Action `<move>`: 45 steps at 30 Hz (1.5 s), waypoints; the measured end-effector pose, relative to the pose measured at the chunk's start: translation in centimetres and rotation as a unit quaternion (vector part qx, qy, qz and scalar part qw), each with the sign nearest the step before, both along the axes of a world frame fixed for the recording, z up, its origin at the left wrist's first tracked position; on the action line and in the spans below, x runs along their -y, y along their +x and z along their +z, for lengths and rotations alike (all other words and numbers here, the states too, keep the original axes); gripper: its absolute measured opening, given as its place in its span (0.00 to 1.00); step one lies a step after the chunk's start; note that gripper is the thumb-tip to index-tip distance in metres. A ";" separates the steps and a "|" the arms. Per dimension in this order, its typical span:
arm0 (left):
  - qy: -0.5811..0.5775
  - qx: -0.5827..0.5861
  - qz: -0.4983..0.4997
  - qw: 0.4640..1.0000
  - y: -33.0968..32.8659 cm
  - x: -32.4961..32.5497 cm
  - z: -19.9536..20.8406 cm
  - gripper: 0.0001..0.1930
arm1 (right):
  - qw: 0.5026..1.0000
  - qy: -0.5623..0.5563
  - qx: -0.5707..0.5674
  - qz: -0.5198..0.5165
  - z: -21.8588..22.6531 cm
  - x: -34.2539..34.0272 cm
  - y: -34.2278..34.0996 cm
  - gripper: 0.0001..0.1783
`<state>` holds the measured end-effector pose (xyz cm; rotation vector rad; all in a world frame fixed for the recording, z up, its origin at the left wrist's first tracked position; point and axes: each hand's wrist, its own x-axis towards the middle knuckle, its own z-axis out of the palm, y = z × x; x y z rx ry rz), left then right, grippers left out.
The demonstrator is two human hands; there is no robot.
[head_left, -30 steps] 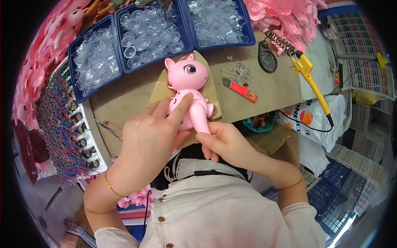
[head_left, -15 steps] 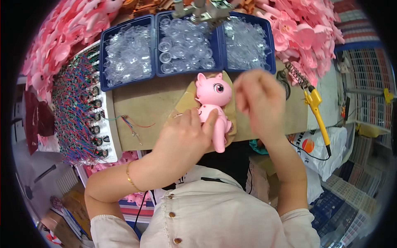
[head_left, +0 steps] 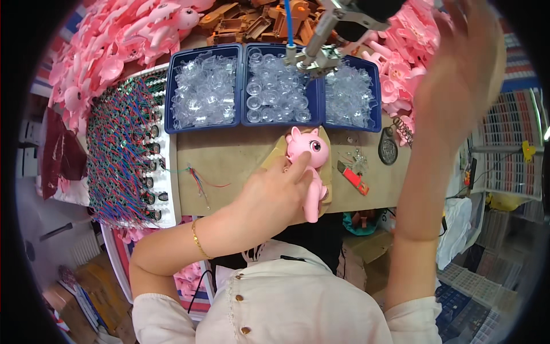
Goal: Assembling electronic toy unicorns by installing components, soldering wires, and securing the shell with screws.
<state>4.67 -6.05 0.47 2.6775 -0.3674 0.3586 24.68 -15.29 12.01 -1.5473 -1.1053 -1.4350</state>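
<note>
A pink toy pony point(head_left: 313, 189) with a large printed eye lies on a tan cardboard pad point(head_left: 325, 136) at the middle of the worktable. My left hand point(head_left: 278, 192) grips its body from the left, the fingers across its neck and chest. My right hand point(head_left: 458, 63) is raised far to the upper right, in front of the heap of pink plastic parts point(head_left: 404, 34). Motion smears its fingers, so whether they hold anything cannot be made out. A red utility knife point(head_left: 353, 178) and a small cluster of clear bits point(head_left: 360, 161) lie right of the pony.
Blue bins point(head_left: 243, 114) of clear plastic parts line the back. A metal fixture point(head_left: 315, 57) with a blue hose hangs above them. Wired circuit boards point(head_left: 123, 155) fill a white tray at left. Loose wires point(head_left: 199, 183) and a dark oval object point(head_left: 388, 146) rest on the table.
My right hand has swung from beside the pony up to the far right, and its arm now covers the yellow soldering iron. My left hand stays on the pony. The view has shifted.
</note>
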 end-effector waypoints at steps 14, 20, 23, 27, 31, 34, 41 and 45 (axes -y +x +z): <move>0.129 -0.022 0.085 0.988 0.2 2.1 -2.5 0.30 | 0.801 0.070 -0.529 0.271 3.4 -1.7 -4.7 0.24; 0.114 -0.009 0.081 0.990 0.4 2.4 -2.1 0.30 | 0.812 0.082 -0.501 0.286 1.5 0.2 -5.3 0.23; 0.111 -0.015 0.076 0.991 0.4 2.4 -2.3 0.30 | 0.803 0.074 -0.504 0.309 0.9 0.5 -5.1 0.22; 0.119 -0.010 0.078 0.990 0.4 2.4 -2.2 0.30 | 0.793 0.060 -0.503 0.339 0.2 0.6 -5.0 0.20; 0.120 -0.011 0.078 0.990 0.4 2.3 -2.2 0.30 | 0.782 0.044 -0.504 0.366 -0.2 1.0 -4.2 0.18; 0.120 -0.014 0.073 0.990 0.5 2.1 -2.2 0.29 | 0.772 0.031 -0.503 0.387 -0.7 1.0 -3.8 0.17; 0.097 -0.003 0.083 0.992 0.5 2.1 -2.0 0.28 | 0.746 -0.006 -0.501 0.440 -1.0 1.7 -2.8 0.15; 0.128 -0.024 0.081 0.988 0.4 2.2 -2.1 0.28 | 0.734 -0.026 -0.485 0.475 -0.4 0.9 -1.2 0.14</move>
